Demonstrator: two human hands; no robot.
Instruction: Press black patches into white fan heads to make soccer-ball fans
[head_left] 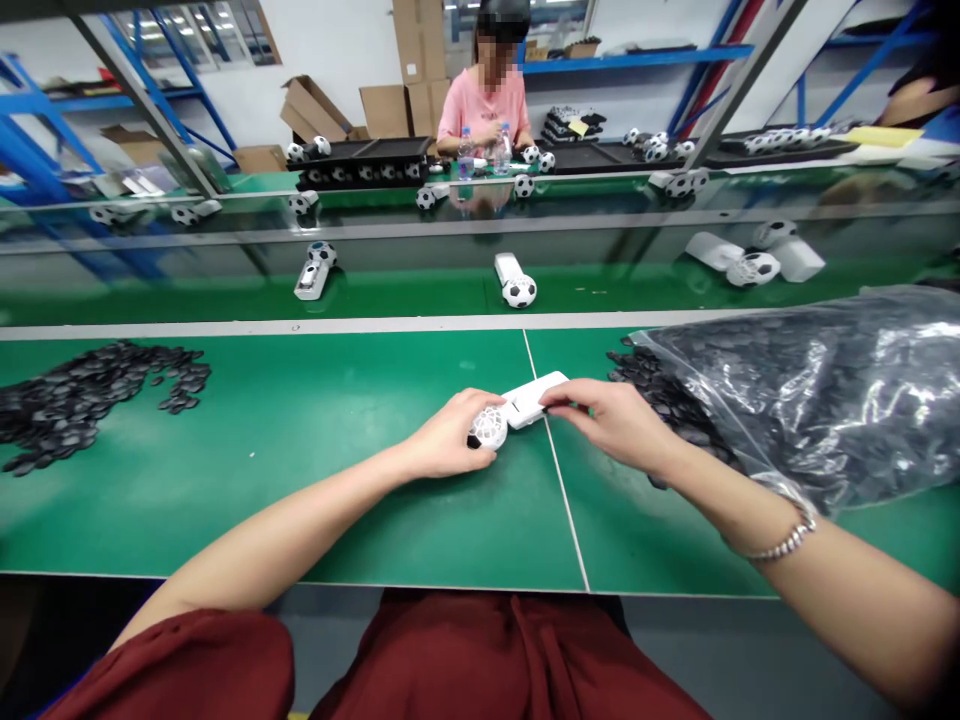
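Observation:
A white handheld device with a football-patterned round head (491, 427) and a flat rectangular handle lies tilted over the green bench in front of me. My left hand (455, 435) is closed around its round head, thumb on the near side. At the handle's far end, my right hand (611, 418) pinches a small dark piece, largely covered by the fingertips, against or just beside the white casing. Loose small black pieces (664, 395) lie beyond my right hand, partly under a clear plastic bag (847, 390) filled with more of them.
Another heap of black pieces (97, 395) lies at the left. Beyond the bench's pale edge strip (360, 325), a green conveyor carries several football devices (519, 290). A co-worker in a pink shirt (484, 105) sits across, near black trays (360, 165) and bottles.

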